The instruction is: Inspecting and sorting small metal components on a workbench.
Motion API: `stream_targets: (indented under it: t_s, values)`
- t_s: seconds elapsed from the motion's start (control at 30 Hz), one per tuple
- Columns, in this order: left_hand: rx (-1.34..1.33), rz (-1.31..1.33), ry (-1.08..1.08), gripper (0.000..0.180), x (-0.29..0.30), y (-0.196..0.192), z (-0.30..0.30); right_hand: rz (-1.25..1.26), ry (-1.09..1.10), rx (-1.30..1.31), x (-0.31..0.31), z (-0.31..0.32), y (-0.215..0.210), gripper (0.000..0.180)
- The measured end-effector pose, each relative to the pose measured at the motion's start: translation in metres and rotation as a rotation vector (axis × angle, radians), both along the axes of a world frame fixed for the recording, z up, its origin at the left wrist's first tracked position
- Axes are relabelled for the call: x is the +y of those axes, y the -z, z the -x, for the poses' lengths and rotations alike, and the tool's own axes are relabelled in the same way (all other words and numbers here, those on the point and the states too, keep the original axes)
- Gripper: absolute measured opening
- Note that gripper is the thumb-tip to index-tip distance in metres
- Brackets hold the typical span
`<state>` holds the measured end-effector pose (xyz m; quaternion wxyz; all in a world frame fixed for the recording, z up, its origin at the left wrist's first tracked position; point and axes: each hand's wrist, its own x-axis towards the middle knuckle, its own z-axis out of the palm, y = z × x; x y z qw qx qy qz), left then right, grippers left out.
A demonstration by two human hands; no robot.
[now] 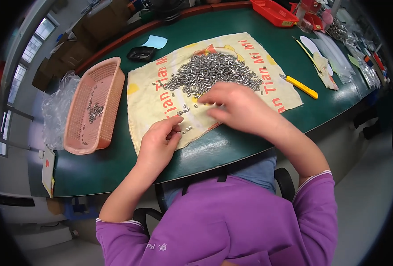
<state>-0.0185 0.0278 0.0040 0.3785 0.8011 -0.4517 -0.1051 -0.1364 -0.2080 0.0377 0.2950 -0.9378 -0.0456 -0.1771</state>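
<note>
A heap of small silver-grey metal pieces (214, 71), short and oval, lies on a pale yellow printed cloth (145, 106). My right hand (236, 106) hovers at the heap's near edge, slightly blurred, its thumb and fingers apart with nothing visible between them. To its left, my left hand (157, 141) rests at the cloth's near edge with fingers curled in; whether a piece sits inside them is hidden. A few loose metal pieces (185, 109) are scattered between the two hands, and some lie right beside my left fingertips.
A pink plastic basket (116, 84) holding some metal pieces stands at the left, against a clear plastic bag (59, 108). A yellow utility knife (303, 88) lies right of the cloth. Behind are a black dish (141, 54), blue paper (155, 41) and a red tray (274, 13).
</note>
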Motion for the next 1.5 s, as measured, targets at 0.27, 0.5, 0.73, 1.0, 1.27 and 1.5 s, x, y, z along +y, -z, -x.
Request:
stream_targets:
  t_s: [0.27, 0.5, 0.73, 1.0, 1.27, 1.5]
  values:
    - [0.085, 0.034, -0.057, 0.086, 0.0, 0.004, 0.003, 0.027, -0.196, 0.087, 0.041, -0.029, 0.027, 0.032]
    - [0.19, 0.05, -0.097, 0.095, 0.001, -0.001, 0.003, -0.039, -0.206, 0.166, 0.042, -0.034, 0.025, 0.03]
    - [0.264, 0.084, -0.118, 0.087, 0.012, -0.005, -0.004, 0.012, -0.289, 0.126, 0.043, -0.039, 0.026, 0.018]
    - [0.667, 0.286, -0.076, 0.064, 0.014, -0.007, -0.009, 0.003, -0.223, 0.131, 0.041, -0.039, 0.03, 0.014]
    - [0.489, 0.105, -0.05, 0.043, 0.012, -0.004, -0.016, -0.068, -0.253, 0.197, 0.036, -0.046, 0.024, 0.013]
    - [0.265, -0.094, 0.098, 0.051, -0.009, -0.025, -0.027, -0.073, -0.273, 0.09, 0.04, -0.042, 0.032, 0.019]
